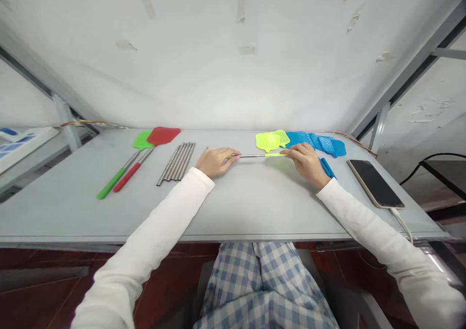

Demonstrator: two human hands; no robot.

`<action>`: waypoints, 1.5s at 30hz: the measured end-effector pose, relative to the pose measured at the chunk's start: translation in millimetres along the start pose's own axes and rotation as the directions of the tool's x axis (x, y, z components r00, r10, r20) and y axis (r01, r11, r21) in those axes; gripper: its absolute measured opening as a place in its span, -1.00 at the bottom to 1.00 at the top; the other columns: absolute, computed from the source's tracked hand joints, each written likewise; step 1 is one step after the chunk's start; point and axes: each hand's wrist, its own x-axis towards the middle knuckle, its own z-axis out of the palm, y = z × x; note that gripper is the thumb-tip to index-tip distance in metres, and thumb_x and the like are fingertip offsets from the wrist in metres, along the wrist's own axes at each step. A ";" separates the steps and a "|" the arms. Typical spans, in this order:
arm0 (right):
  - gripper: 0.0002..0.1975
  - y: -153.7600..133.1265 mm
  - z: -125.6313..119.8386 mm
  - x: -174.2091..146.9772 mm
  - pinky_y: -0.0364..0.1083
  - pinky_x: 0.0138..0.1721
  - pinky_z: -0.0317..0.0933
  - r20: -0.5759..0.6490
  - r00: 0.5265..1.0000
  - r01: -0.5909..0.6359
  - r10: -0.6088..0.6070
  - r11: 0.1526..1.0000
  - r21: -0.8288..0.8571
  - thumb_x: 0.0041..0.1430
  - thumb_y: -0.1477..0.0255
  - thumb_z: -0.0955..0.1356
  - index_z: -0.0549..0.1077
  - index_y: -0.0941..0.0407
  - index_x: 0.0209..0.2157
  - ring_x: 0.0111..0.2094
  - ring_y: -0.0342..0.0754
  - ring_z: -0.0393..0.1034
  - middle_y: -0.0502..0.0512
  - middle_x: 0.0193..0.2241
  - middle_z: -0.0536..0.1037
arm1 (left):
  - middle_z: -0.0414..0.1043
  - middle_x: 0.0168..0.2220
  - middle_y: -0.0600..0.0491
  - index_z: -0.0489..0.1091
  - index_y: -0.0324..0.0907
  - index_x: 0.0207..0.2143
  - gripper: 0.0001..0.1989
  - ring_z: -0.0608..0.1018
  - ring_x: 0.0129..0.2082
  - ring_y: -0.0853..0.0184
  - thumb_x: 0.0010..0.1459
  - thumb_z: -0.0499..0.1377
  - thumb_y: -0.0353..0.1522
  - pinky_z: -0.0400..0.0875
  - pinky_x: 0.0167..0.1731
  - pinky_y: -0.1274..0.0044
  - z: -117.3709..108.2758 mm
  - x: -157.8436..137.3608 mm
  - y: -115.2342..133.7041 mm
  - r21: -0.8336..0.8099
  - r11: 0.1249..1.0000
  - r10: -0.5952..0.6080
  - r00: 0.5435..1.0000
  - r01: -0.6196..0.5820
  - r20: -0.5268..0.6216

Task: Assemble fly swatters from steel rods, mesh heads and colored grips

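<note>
A slim metal rod (251, 156) runs level between my two hands, just above the table. My left hand (217, 162) is closed round its left end, where a bit of yellow-green shows at the fingers. At the other end, the fingers of my right hand (304, 161) pinch a yellow-green section (275, 155) joined to the rod; its far part is hidden by the hand. Yellow-green fly swatter heads (268, 141) lie just behind it. Blue mesh swatter heads (322, 143) lie behind my right hand, and blue handles (327, 168) beside it.
Several metal tubes (177, 161) lie in a row left of my left hand. Farther left are a green fly swatter (118, 173) and a red one (136, 169). A phone (374, 183) with a white cable lies at the right. The wall (204, 86) borders the grey table (247, 207).
</note>
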 end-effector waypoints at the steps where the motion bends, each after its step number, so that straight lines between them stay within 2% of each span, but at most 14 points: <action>1: -0.69 -0.4 0.4 -0.2 -0.03 -0.21 0.16 -0.004 1.000 -0.007 0.007 1.000 -0.008 0.36 0.48 0.17 0.54 0.04 -0.16 -0.26 -0.02 0.32 0.13 -0.30 0.55 | 0.61 -0.18 0.08 0.52 -0.06 -0.12 -0.64 0.59 -0.29 0.39 0.33 -0.02 -0.15 0.26 -0.49 0.57 0.7 -0.1 0.9 -0.001 1.000 0.001 1.000 -0.001 -0.009; 3: -0.70 -1.1 1.1 -0.3 -0.02 -0.19 0.18 -0.023 1.000 -0.014 0.014 1.000 -0.015 0.35 0.47 0.18 0.54 0.02 -0.15 -0.26 -0.01 0.31 0.12 -0.31 0.55 | 0.61 -0.20 0.07 0.51 -0.02 -0.06 -0.62 0.58 -0.31 0.39 0.33 -0.03 -0.14 0.24 -0.51 0.57 2.2 -0.4 3.1 0.012 1.000 0.002 1.000 -0.002 -0.028; 9: -0.69 -3.0 -0.7 0.7 0.00 -0.19 0.22 -0.073 0.997 -0.019 0.021 0.999 0.030 0.36 0.45 0.17 0.54 -0.01 -0.16 -0.30 -0.01 0.30 0.10 -0.36 0.54 | 0.50 -0.48 0.07 0.52 0.07 -0.02 -0.59 0.49 -0.52 0.40 0.34 -0.07 -0.12 0.09 -0.61 0.54 5.4 -0.7 8.5 0.090 0.996 0.017 0.998 -0.011 -0.068; 13: -0.70 -3.3 -1.6 -0.7 0.01 -0.23 0.22 -0.093 0.996 0.002 0.002 0.999 0.047 0.35 0.46 0.18 0.54 -0.02 -0.20 -0.33 -0.01 0.30 0.08 -0.37 0.55 | 0.54 -0.43 0.08 0.53 0.07 -0.05 -0.61 0.49 -0.51 0.41 0.33 -0.05 -0.12 0.12 -0.60 0.55 3.5 -0.9 10.7 0.043 0.999 -0.008 0.997 0.011 -0.072; 18: -0.70 -4.2 -1.1 -1.4 0.01 -0.21 0.22 -0.108 0.994 0.016 -0.014 1.000 0.013 0.36 0.47 0.18 0.53 -0.04 -0.18 -0.31 -0.03 0.34 0.06 -0.33 0.57 | 0.61 -0.22 0.09 0.53 0.03 -0.08 -0.64 0.55 -0.40 0.41 0.32 -0.02 -0.14 0.24 -0.51 0.58 2.0 -0.9 13.1 -0.050 0.998 -0.028 0.998 0.025 -0.061; 24: -0.81 -3.3 -5.6 5.7 0.01 -0.19 0.29 -0.198 0.980 0.009 -0.008 1.000 0.007 0.33 0.31 0.26 0.48 -0.02 -0.14 -0.19 -0.01 0.38 0.13 -0.23 0.48 | 0.58 -0.39 0.10 0.54 0.02 -0.08 -0.65 0.53 -0.46 0.43 0.25 0.08 -0.08 0.20 -0.53 0.59 8.4 0.7 9.4 -0.009 1.000 -0.031 0.989 0.030 -0.146; 26: -0.76 -0.7 -8.3 6.9 0.06 -0.12 0.32 -0.203 0.978 -0.026 0.040 0.997 0.067 0.27 0.22 0.31 0.45 -0.01 -0.08 -0.14 0.04 0.39 0.16 -0.22 0.45 | 0.58 -0.38 0.10 0.56 0.02 -0.12 -0.66 0.51 -0.47 0.44 0.27 0.06 -0.09 0.18 -0.54 0.59 9.0 0.6 7.9 -0.001 0.999 -0.033 0.989 0.033 -0.144; 29: -0.47 4.1 -12.8 8.2 0.13 -0.07 0.36 -0.222 0.965 -0.076 0.141 0.957 0.279 0.11 0.10 0.41 0.33 -0.01 0.06 -0.10 0.09 0.41 0.19 -0.10 0.42 | 0.58 -0.38 0.09 0.57 0.01 -0.14 -0.63 0.48 -0.50 0.44 0.27 0.04 -0.07 0.14 -0.55 0.58 6.9 0.1 6.7 0.001 0.999 -0.042 0.994 0.043 -0.104; 32: -0.31 6.9 -15.7 9.5 0.13 -0.02 0.37 -0.129 0.964 -0.133 0.232 0.843 0.521 0.00 0.09 0.47 0.26 -0.01 0.13 -0.05 0.09 0.42 0.16 -0.02 0.43 | 0.58 -0.39 0.07 0.57 0.01 -0.15 -0.61 0.47 -0.50 0.43 0.27 0.02 -0.05 0.11 -0.55 0.56 5.0 -0.1 5.6 -0.018 0.998 -0.063 0.995 0.061 -0.074; 34: -0.45 7.3 -14.6 9.1 0.11 0.00 0.35 0.024 0.965 -0.222 0.262 0.762 0.608 0.07 0.11 0.44 0.35 0.00 0.05 -0.05 0.07 0.44 0.12 -0.06 0.49 | 0.57 -0.40 0.06 0.57 0.02 -0.14 -0.60 0.48 -0.49 0.40 0.27 0.02 -0.04 0.10 -0.54 0.56 5.6 -0.1 4.8 -0.036 0.998 -0.058 0.996 0.056 -0.061; 37: -0.69 7.0 -7.5 5.8 0.03 -0.16 0.37 0.192 0.928 -0.366 0.320 0.678 0.638 0.14 0.10 0.38 0.49 0.04 -0.22 -0.22 0.03 0.46 0.08 -0.24 0.56 | 0.55 -0.44 0.03 0.57 0.02 -0.12 -0.60 0.48 -0.49 0.36 0.27 0.02 -0.06 0.09 -0.54 0.54 8.0 -0.5 4.2 -0.055 0.998 -0.036 0.998 0.034 -0.048; 39: -0.69 6.7 -1.4 3.2 -0.02 -0.31 0.33 0.236 0.897 -0.434 0.374 0.644 0.630 0.11 0.08 0.39 0.50 0.06 -0.36 -0.35 -0.02 0.42 0.05 -0.38 0.54 | 0.53 -0.47 0.02 0.58 0.02 -0.11 -0.60 0.46 -0.51 0.35 0.27 0.02 -0.06 0.05 -0.54 0.53 9.2 -1.0 5.2 -0.055 0.998 -0.033 0.999 0.031 -0.037; 41: -0.67 6.1 3.1 1.7 -0.06 -0.40 0.27 0.251 0.875 -0.472 0.415 0.614 0.632 0.07 0.07 0.40 0.48 0.07 -0.41 -0.42 -0.06 0.37 0.02 -0.46 0.49 | 0.51 -0.49 0.01 0.58 0.04 -0.11 -0.60 0.44 -0.54 0.34 0.27 0.02 -0.07 0.00 -0.55 0.52 9.4 -1.2 7.3 -0.046 0.998 -0.041 0.999 0.040 -0.026; 45: -0.61 2.8 4.6 2.9 -0.08 -0.44 0.23 0.243 0.851 -0.498 0.465 0.572 0.652 0.01 0.02 0.41 0.46 0.08 -0.41 -0.45 -0.08 0.34 0.01 -0.48 0.46 | 0.47 -0.51 -0.01 0.58 0.05 -0.10 -0.60 0.40 -0.56 0.33 0.26 0.01 -0.07 -0.05 -0.53 0.51 8.5 -0.7 12.7 -0.047 0.997 -0.069 0.998 0.069 0.005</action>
